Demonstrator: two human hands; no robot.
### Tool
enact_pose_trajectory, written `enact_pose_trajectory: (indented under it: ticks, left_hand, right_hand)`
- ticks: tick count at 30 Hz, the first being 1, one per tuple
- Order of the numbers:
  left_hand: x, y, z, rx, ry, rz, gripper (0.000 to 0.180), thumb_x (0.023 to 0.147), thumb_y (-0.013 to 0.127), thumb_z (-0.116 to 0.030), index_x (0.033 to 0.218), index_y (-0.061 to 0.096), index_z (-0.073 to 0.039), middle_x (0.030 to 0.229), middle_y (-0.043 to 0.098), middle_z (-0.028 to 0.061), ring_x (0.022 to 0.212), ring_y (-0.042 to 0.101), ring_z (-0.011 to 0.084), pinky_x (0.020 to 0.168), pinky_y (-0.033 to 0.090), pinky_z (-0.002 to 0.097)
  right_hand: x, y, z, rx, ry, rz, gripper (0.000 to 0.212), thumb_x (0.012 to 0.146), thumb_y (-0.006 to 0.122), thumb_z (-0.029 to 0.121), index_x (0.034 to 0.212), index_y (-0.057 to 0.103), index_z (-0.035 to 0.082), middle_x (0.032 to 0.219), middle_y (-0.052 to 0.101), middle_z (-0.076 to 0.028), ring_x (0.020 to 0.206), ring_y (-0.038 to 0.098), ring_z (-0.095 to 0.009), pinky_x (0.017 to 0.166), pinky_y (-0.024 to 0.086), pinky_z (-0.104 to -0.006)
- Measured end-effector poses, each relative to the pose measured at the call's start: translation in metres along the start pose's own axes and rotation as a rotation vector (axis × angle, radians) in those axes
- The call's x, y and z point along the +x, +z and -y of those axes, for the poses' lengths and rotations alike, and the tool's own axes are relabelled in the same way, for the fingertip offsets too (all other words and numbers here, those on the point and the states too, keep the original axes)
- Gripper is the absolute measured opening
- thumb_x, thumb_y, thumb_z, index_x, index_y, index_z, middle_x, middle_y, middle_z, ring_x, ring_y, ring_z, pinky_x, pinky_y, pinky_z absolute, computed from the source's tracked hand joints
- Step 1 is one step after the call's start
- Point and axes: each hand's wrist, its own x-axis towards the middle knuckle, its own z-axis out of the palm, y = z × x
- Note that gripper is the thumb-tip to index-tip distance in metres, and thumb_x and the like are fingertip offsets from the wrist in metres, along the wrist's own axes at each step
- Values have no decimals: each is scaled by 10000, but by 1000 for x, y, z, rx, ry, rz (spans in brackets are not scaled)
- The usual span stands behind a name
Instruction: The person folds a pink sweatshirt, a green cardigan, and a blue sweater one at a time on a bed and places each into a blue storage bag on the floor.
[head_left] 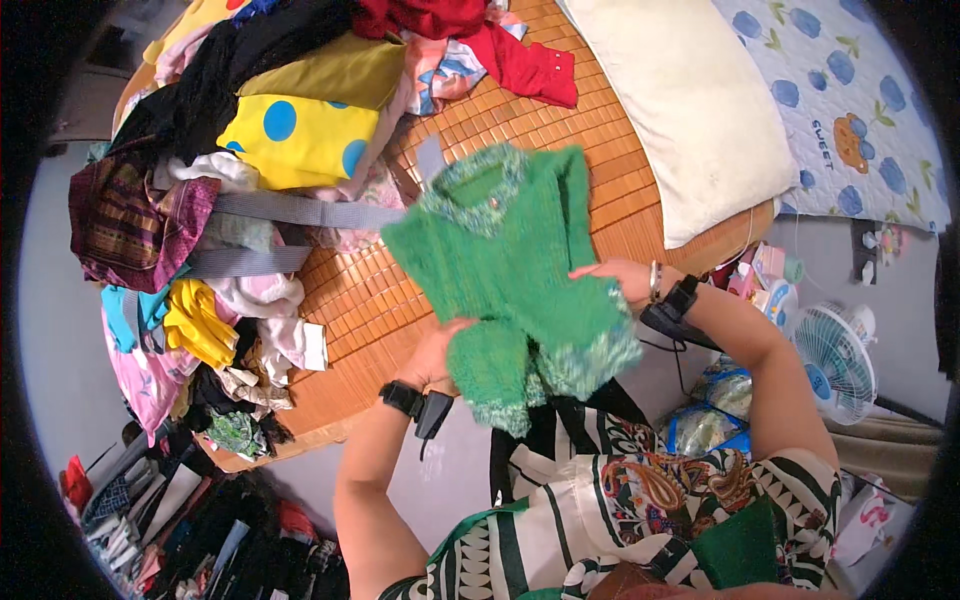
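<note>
A green knitted sweater [480,270] with a mottled green-and-white collar and hem lies partly on the bamboo mat, its lower part raised toward me over the near edge. My left hand [435,357] grips its lower left side, the fingers partly hidden by the knit. At its lower right side my right hand [620,280] holds the fabric, fingers closed on the edge. The collar faces away from me, and one sleeve lies folded at the upper right. Dark straps with small devices sit on both wrists.
A clothes pile with a yellow dotted cloth [290,140] and maroon cloth [140,215] covers the left of the bamboo mat [350,310]. A red garment [530,70] lies beyond. At right are a cream pillow [690,110] and a fan [835,360]. More clothes [200,530] are heaped lower left.
</note>
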Motion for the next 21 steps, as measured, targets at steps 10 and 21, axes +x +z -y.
enact_pose_trajectory:
  ticks: [10,21]
  left_hand:
    - [15,49,31,-1228,-562,-666,525,790,553,-209,1180,312,45,1134,454,136,1037,445,224,863,367,330]
    - [52,45,-40,661,-192,-597,632,732,542,-400,1225,337,-62,1308,231,191,1214,176,373,946,105,564]
  right_hand:
    - [38,36,-60,501,582,-492,568,766,550,393,1060,427,-77,965,554,-176,819,551,-242,707,437,-355]
    - [60,64,47,-755,115,-580,595,752,517,391,1255,308,151,1313,252,-119,1224,192,-317,951,143,-537]
